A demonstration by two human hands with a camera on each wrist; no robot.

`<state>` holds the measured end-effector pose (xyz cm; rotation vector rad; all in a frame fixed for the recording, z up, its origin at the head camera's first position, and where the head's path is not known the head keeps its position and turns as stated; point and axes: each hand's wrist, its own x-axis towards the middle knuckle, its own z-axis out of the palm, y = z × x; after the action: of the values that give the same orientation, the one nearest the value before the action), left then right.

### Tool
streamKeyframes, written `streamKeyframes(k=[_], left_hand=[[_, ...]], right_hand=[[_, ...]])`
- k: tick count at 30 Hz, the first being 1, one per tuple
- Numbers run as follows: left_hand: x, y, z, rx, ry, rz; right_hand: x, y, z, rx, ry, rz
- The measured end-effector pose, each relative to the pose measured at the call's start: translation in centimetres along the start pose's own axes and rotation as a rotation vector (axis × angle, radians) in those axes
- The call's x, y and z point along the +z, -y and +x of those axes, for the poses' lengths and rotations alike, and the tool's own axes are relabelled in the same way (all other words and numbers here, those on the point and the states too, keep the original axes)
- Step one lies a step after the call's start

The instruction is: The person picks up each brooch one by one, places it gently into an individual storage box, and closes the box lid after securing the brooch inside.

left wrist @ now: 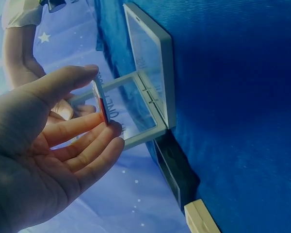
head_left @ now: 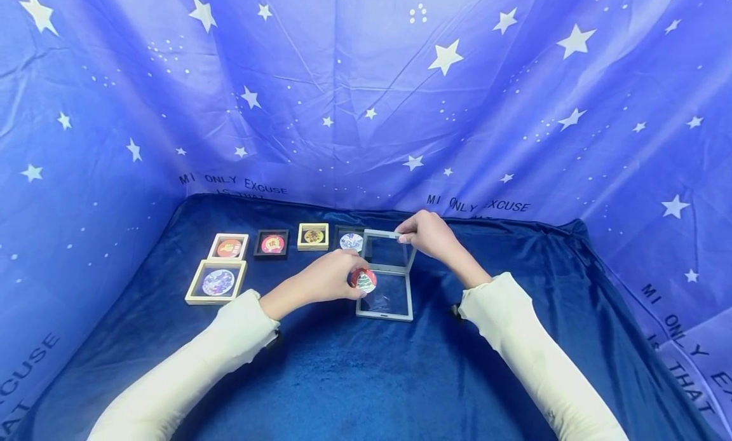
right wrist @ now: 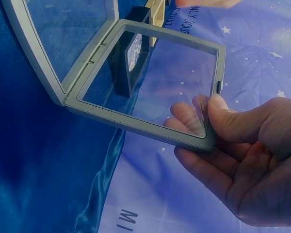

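Note:
My left hand (head_left: 328,277) pinches a thin round disc (head_left: 364,281), red with a green-and-white Christmas tree, over the lower half of a grey hinged display frame (head_left: 409,298). In the left wrist view the disc (left wrist: 101,103) is edge-on between thumb and fingers, apart from the frame. My right hand (head_left: 430,235) grips the top edge of the raised half, thumb on one side and fingers behind, near the small catch (right wrist: 219,87). Clear film (right wrist: 155,82) fills that raised half. The lower half lies flat on the blue cloth.
Behind the raised half stands a black frame (head_left: 338,230) with a blue-and-white disc. Leftward are a small yellow frame (head_left: 313,247), a black frame (head_left: 271,256), a pale pink-edged frame (head_left: 246,245) and a larger cream frame (head_left: 214,301), each showing a disc. A starry curtain (head_left: 366,79) encloses the cloth.

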<state>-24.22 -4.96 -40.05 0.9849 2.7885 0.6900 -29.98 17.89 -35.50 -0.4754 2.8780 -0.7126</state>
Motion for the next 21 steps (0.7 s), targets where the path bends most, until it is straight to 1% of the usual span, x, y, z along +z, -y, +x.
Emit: streamKeyframes(k=[8,11,18,21], left_hand=[[0.5,-0.8,1.6,0.027,0.006,0.004],[0.9,-1.1,2.2,0.034,0.024,0.012],[2.0,-1.3,3.3,0.025,0.075,0.049],[2.2,-1.3,3.8,0.031,0.084,0.069]], right_hand=[[0.0,-0.2,-0.2,-0.014,-0.018,-0.010],[0.0,-0.3,-0.3,-0.017,-0.021,-0.012],[0.1,-0.3,-0.2,-0.011,-0.008,-0.002],[0.1,-0.2,-0.2,-0.005,-0.004,-0.003]])
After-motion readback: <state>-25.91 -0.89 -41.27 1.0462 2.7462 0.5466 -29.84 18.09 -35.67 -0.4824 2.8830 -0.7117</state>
